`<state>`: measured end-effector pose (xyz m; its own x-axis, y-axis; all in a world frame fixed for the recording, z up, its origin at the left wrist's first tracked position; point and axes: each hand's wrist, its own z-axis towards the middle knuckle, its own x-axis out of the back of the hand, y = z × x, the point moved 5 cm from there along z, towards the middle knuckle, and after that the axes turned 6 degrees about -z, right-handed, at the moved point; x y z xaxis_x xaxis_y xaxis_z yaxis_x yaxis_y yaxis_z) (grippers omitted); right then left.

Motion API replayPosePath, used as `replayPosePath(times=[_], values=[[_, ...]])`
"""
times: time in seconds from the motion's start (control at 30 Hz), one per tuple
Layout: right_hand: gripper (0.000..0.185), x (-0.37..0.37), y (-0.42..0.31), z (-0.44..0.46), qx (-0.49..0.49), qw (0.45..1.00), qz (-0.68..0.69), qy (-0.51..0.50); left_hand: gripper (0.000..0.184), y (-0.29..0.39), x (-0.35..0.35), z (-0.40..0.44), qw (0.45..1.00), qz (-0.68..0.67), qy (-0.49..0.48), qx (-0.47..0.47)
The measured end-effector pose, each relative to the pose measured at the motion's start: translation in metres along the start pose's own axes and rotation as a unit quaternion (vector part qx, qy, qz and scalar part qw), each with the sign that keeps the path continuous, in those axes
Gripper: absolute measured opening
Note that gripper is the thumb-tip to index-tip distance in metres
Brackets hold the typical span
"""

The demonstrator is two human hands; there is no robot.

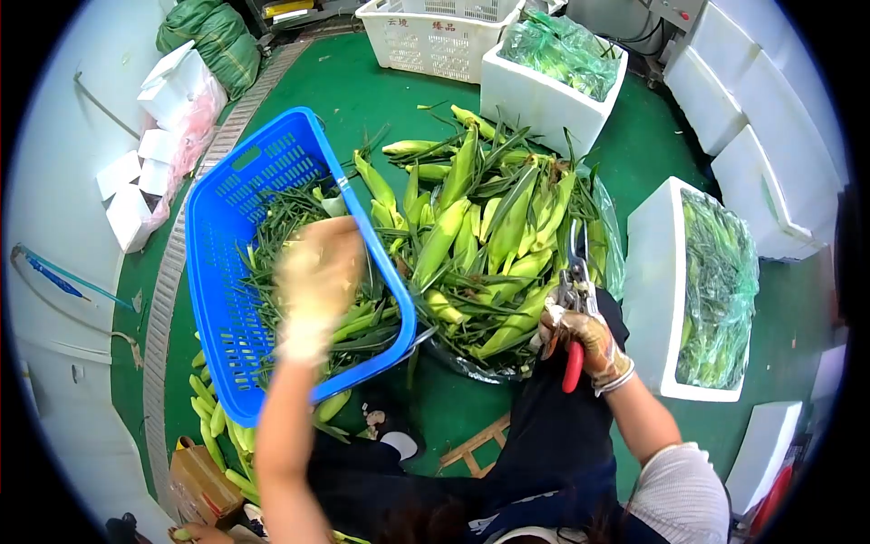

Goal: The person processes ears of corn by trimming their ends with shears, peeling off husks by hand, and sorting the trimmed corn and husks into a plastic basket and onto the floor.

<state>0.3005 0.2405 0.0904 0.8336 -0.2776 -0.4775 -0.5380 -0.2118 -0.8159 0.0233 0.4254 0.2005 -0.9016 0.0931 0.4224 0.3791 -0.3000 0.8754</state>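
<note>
My left hand (319,272), gloved and smeared by motion, is over the blue basket (240,186), which holds green leaves and cut husk pieces; its fingers cannot be made out. My right hand (589,340), in a soiled glove, grips pruning shears (575,290) with red handles, blades pointing up and away. The shears are just right of a large heap of corn ears in green husks (439,243). This heap lies beside the basket, partly on a plastic sheet.
White foam boxes with plastic-wrapped greens stand at the back (544,100) and right (652,290). Behind is a white crate (435,45). More corn (213,422) and a cardboard box (204,480) are lower left. Another person's hand (201,535) shows at the bottom edge.
</note>
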Motion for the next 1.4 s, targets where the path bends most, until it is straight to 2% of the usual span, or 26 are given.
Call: replayPosePath(times=[0.07,0.1,0.13,0.2,0.27,0.3,0.37,0.4,0.43,0.5,0.53,0.57,0.6,0.67,0.73,0.77,0.8,0.87,0.9,0.93,1.03,1.17,1.2,1.27,1.33,1.4], values=[[0.039,0.014,0.010,0.009,-0.026,0.999,-0.036,0.021,0.029,-0.058,-0.132,0.040,0.986,0.111,-0.101,-0.077],[0.037,0.015,0.012,0.011,-0.014,0.999,-0.033,0.011,0.020,-0.068,-0.176,0.050,0.979,0.181,-0.081,-0.049],[0.036,0.016,0.013,0.012,0.002,1.000,-0.031,0.002,0.017,-0.127,-0.220,0.063,0.959,0.275,-0.055,-0.037],[0.034,0.019,0.014,0.014,-0.031,0.997,-0.068,0.011,0.016,-0.196,-0.246,0.061,0.888,0.410,-0.082,0.191],[0.038,0.015,0.010,0.015,-0.084,0.990,-0.117,0.012,0.028,-0.236,-0.250,0.051,0.877,0.390,-0.079,0.268],[0.039,0.014,0.008,0.022,-0.057,0.987,-0.151,-0.006,0.034,-0.257,-0.253,0.046,0.869,0.381,-0.077,0.306],[0.038,0.008,0.006,0.034,-0.035,0.970,-0.238,-0.029,0.044,-0.191,-0.226,0.037,0.877,0.305,-0.142,0.342],[0.040,0.001,0.000,0.040,-0.034,0.973,-0.226,-0.040,0.049,-0.165,-0.215,0.038,0.885,0.258,-0.152,0.357],[0.040,0.003,0.004,0.050,-0.014,0.964,-0.259,-0.064,0.057,-0.160,-0.204,0.037,0.923,0.204,-0.094,0.314],[0.047,0.003,-0.006,0.068,0.043,0.926,-0.362,-0.100,0.060,-0.128,-0.174,0.033,0.968,-0.056,-0.096,0.226],[0.056,-0.001,-0.020,0.075,0.036,0.877,-0.474,-0.069,0.059,-0.089,-0.151,0.029,0.972,-0.122,-0.114,0.162],[0.057,-0.008,-0.031,0.083,0.040,0.854,-0.512,-0.080,0.056,-0.062,-0.123,0.021,0.979,-0.110,-0.098,0.143],[0.059,-0.018,-0.039,0.091,0.045,0.830,-0.548,-0.094,0.049,-0.044,-0.097,0.012,0.983,-0.124,-0.120,0.063],[0.069,-0.054,-0.055,0.101,0.072,0.792,-0.594,-0.122,0.043,-0.037,-0.057,-0.006,0.894,-0.420,-0.045,0.152],[0.071,-0.096,-0.061,0.113,0.099,0.784,-0.583,-0.188,0.041,-0.020,-0.004,-0.017,0.979,-0.185,-0.057,0.063],[0.073,-0.118,-0.062,0.117,0.099,0.766,-0.602,-0.203,0.048,-0.020,0.024,-0.023,0.997,0.032,-0.044,0.057],[0.074,-0.141,-0.062,0.121,0.135,0.769,-0.584,-0.223,0.048,-0.030,0.044,-0.032,0.997,0.038,-0.028,0.061],[0.077,-0.189,-0.059,0.126,0.152,0.730,-0.611,-0.266,0.057,-0.059,0.079,-0.049,0.989,0.124,0.015,0.080],[0.078,-0.211,-0.057,0.127,0.148,0.716,-0.612,-0.301,0.063,-0.046,0.089,-0.058,0.988,0.112,0.016,0.109],[0.078,-0.229,-0.050,0.132,0.123,0.706,-0.613,-0.332,0.060,-0.061,0.100,-0.068,0.993,0.062,0.025,0.097],[0.078,-0.269,-0.026,0.138,0.142,0.651,-0.644,-0.376,0.061,-0.099,0.129,-0.089,0.992,-0.016,0.073,0.103],[0.076,-0.299,0.005,0.130,0.151,0.656,-0.642,-0.368,0.061,-0.130,0.145,-0.107,0.985,-0.100,0.105,0.094],[0.073,-0.305,0.013,0.132,0.198,0.646,-0.644,-0.360,0.061,-0.136,0.143,-0.111,0.984,-0.109,0.103,0.094],[0.069,-0.318,0.017,0.127,0.144,0.643,-0.653,-0.374,0.064,-0.118,0.143,-0.121,0.984,0.038,0.093,0.145],[0.060,-0.327,0.014,0.119,0.120,0.599,-0.685,-0.398,0.059,-0.122,0.146,-0.125,0.978,0.096,0.070,0.173],[0.049,-0.327,0.020,0.124,0.129,0.575,-0.709,-0.387,0.058,-0.142,0.154,-0.125,0.984,-0.074,0.081,0.139]])
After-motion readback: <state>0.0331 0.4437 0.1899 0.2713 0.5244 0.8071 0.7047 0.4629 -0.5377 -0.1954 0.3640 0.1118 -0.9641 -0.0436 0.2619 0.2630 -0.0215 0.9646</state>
